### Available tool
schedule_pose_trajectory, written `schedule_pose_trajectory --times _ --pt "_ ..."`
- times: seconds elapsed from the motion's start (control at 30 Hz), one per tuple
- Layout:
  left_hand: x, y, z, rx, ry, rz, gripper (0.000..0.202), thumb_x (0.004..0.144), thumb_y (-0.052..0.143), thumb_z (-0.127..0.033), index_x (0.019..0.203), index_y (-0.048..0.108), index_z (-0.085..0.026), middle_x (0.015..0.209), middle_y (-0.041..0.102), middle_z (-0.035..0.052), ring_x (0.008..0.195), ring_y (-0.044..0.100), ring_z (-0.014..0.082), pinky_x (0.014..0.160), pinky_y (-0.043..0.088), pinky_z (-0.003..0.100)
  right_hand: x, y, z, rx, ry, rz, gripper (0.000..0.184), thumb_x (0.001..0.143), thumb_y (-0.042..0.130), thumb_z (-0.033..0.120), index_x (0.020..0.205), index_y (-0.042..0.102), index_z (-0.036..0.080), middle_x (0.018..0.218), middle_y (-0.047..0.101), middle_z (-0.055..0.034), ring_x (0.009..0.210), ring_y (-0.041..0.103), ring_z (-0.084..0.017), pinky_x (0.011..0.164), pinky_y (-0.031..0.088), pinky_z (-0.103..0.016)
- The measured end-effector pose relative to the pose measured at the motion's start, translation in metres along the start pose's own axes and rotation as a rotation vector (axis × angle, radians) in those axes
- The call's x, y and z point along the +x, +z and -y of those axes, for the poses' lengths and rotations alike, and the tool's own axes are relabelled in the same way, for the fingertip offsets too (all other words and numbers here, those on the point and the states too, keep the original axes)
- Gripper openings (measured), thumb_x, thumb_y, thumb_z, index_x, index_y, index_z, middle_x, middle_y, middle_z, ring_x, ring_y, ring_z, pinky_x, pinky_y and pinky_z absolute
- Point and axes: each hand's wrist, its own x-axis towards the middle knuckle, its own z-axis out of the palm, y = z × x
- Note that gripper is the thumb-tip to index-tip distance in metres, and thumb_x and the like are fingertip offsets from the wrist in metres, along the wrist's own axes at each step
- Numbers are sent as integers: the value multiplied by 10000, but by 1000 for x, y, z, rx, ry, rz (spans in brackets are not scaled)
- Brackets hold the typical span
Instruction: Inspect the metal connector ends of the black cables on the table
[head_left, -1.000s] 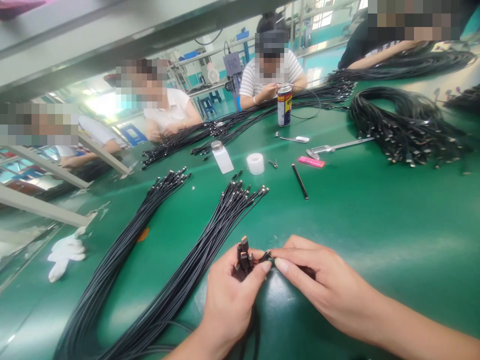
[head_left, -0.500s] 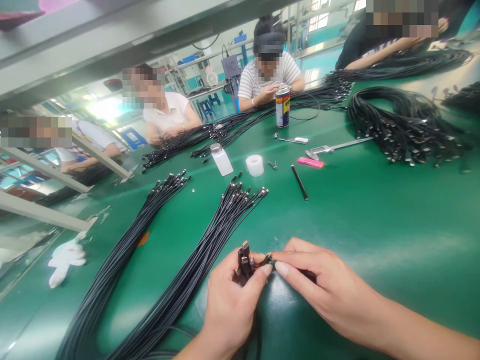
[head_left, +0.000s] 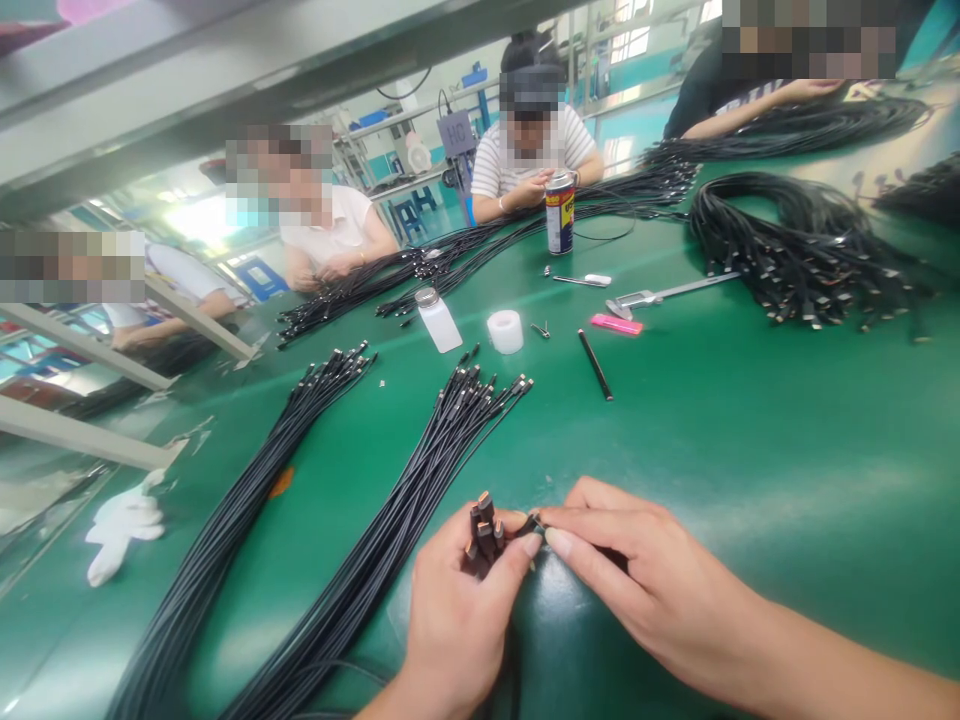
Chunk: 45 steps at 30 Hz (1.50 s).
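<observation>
My left hand [head_left: 461, 600] is closed around several black cables, and their connectors [head_left: 486, 530] with metal tips stick up between thumb and fingers. One more cable end [head_left: 531, 524] points right from between the left thumb and forefinger. Against its tip, my right hand [head_left: 637, 560] pinches with thumb and forefinger. Something dark shows under the curled right fingers; what it is stays hidden. To the left of my hands lie two long bundles of black cables, a nearer bundle [head_left: 390, 530] and a farther bundle [head_left: 247, 510].
Beyond my hands are a black pen [head_left: 595, 365], a pink piece [head_left: 616, 325], a caliper [head_left: 671, 292], a tape roll [head_left: 505, 332], a white bottle [head_left: 439, 322] and a spray can [head_left: 560, 215]. A white glove [head_left: 124, 525] lies left. Coiled cables [head_left: 802, 250] lie right. Several people sit opposite.
The view has shifted slightly, so things on the table appear a little further left. Both hands keep nearly the same pose, fingertips still meeting at the cable end.
</observation>
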Motion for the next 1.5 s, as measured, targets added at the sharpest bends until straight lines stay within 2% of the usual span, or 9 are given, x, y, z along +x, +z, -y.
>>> schedule_pose_trajectory --times 0.27,0.43,0.6,1.13,1.5 --pt "0 -1 3 -3 -7 -23 146 769 769 -319 803 715 -188 783 695 35 730 614 190 699 485 268 1 2 -2 -10 20 -23 330 1017 413 245 844 691 207 785 581 -18 765 569 -169 695 456 -314" --pt "1 -3 6 -140 -38 77 164 825 728 -325 850 672 -173 760 695 25 714 637 176 713 507 270 3 -1 -5 -50 52 -3 359 1027 402 263 820 691 216 761 584 -15 771 564 -177 703 441 -322" --pt "4 2 6 -274 -121 115 196 840 724 -317 905 623 -162 697 692 15 654 641 156 691 517 266 2 -5 -3 3 15 -4 340 1036 392 256 911 708 246 795 605 -3 796 554 -166 722 420 -312" --pt "3 3 3 -312 -146 147 224 830 732 -316 903 623 -134 687 691 24 632 638 147 656 537 258 1 -3 -1 63 23 -2 309 1020 437 236 828 680 230 787 592 18 794 565 -135 723 415 -260" --pt "2 2 4 -353 -133 207 225 866 700 -318 937 601 -129 649 675 23 604 626 150 641 533 274 1 -1 -4 36 -62 -51 340 1021 429 198 808 690 239 805 603 15 804 560 -131 736 428 -253"
